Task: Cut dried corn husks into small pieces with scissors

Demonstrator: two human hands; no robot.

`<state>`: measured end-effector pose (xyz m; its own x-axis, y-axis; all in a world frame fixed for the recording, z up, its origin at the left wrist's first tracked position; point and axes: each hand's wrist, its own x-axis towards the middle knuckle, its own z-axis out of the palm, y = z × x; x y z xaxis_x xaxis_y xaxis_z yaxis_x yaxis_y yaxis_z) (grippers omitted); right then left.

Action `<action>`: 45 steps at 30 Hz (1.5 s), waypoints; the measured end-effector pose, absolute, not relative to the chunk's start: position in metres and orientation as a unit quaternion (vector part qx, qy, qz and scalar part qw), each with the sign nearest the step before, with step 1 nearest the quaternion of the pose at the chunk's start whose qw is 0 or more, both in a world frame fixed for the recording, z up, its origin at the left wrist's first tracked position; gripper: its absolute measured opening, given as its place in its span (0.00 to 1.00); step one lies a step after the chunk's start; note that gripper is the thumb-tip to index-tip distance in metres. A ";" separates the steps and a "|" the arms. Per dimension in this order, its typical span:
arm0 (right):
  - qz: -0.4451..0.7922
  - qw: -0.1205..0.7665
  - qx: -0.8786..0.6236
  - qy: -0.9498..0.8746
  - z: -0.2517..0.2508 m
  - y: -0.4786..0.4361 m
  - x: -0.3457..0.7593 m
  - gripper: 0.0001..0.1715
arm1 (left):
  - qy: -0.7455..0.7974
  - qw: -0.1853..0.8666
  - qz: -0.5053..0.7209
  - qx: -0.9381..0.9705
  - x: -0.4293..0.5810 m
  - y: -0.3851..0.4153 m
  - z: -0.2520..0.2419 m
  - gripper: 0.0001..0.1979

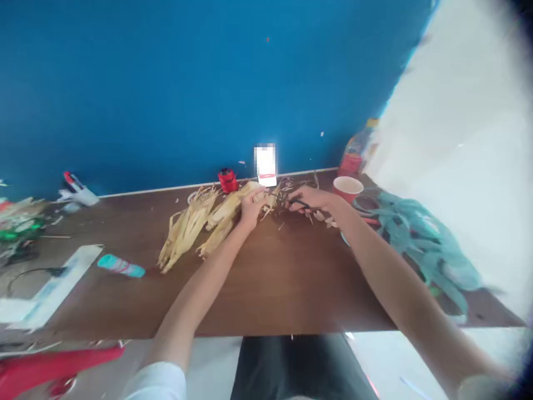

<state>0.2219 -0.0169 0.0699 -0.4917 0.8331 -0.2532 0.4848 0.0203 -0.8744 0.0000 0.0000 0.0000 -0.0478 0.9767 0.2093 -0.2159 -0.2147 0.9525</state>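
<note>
The left hand [252, 205] pinched dry corn husk [235, 204], the right hand [310, 197] gripped dark scissors [305, 205] beside it, and nearby scraps [319, 215] suggested some cutting done, a husk bundle [189, 230] left of both hands seemingly remaining.

Back wall [187, 83], 12 o'clk: plain blue; side wall [474, 133], 2 o'clk: white. Surface [291, 289], 6 o'clk: dk brown. Husks [186, 236], 8–9 o'clk: pale straw-yel. Tool [300, 203], 3 o'clk: dk. Cup [345, 192], 3 o'clk: red w/ whitish inside. Strips [441, 241], 3–4 o'clk: teal. Roll [109, 263], 8 o'clk: turq. w/ red band.
</note>
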 end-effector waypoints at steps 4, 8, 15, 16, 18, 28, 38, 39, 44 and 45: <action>0.545 0.182 -0.470 -0.670 0.064 -0.015 0.221 0.18 | 0.392 0.481 0.612 0.490 -0.001 0.002 -0.003 0.25; 0.534 0.302 -0.496 -0.615 0.054 -0.013 0.203 0.21 | 0.375 0.470 0.609 0.517 -0.001 0.000 -0.002 0.28; 0.498 0.453 -0.426 -0.604 0.040 -0.011 0.177 0.22 | 0.346 0.481 0.554 0.585 0.005 -0.008 0.003 0.32; 0.496 0.460 -0.418 -0.607 0.039 -0.010 0.176 0.22 | 0.344 0.488 0.550 0.584 0.006 -0.008 0.003 0.32; 0.490 0.473 -0.409 -0.607 0.041 -0.009 0.178 0.21 | 0.345 0.497 0.546 0.580 0.007 -0.008 0.002 0.31; 0.483 0.541 -0.379 -0.575 0.049 -0.003 0.191 0.25 | 0.346 0.364 0.421 0.755 0.006 -0.012 0.013 0.13; 0.432 0.530 -0.393 -0.615 0.047 -0.008 0.178 0.20 | 0.388 0.359 0.497 0.688 0.007 -0.011 0.005 0.13; 0.417 0.538 -0.400 -0.613 0.045 -0.009 0.175 0.20 | 0.385 0.394 0.509 0.661 0.007 -0.009 0.004 0.14; 0.262 0.532 -0.480 -0.646 0.028 -0.023 0.159 0.12 | 0.375 0.513 0.577 0.513 0.005 -0.005 0.003 0.19; 0.223 0.513 -0.492 -0.667 0.025 -0.026 0.157 0.14 | 0.371 0.526 0.586 0.491 0.004 -0.004 0.003 0.19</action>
